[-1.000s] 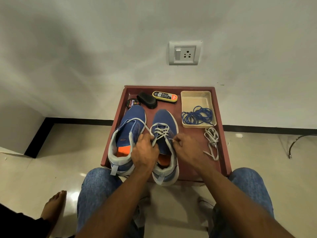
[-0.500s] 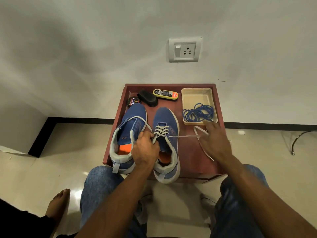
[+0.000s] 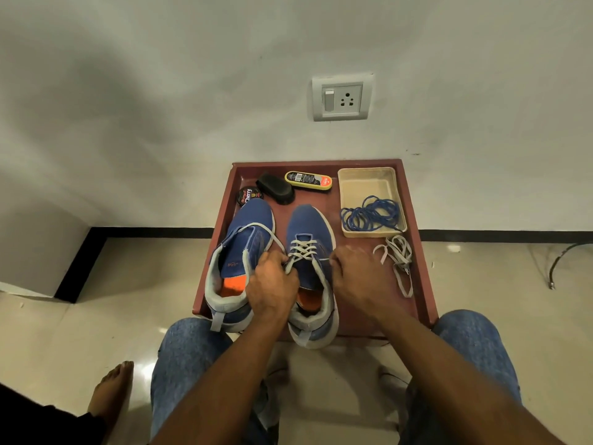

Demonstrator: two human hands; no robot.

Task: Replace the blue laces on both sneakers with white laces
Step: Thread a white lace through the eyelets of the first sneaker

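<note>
White lace (image 3: pixel 304 250) ends vanish under left hand (image 3: pixel 271 285) and right hand (image 3: pixel 356 274).

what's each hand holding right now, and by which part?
Left hand pinches the white lace of the right sneaker near its left free end. Right hand seems to grip the other end at the eyelets; the grip is hidden.

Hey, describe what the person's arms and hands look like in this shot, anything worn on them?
Both arms are bare along their whole visible length: no sleeves show. The left hand and right hand wear no gloves, and no watch, bracelet or ring shows on what is visible; the fingers are partly hidden. Below the arms, blue denim jeans cover both legs.
</note>
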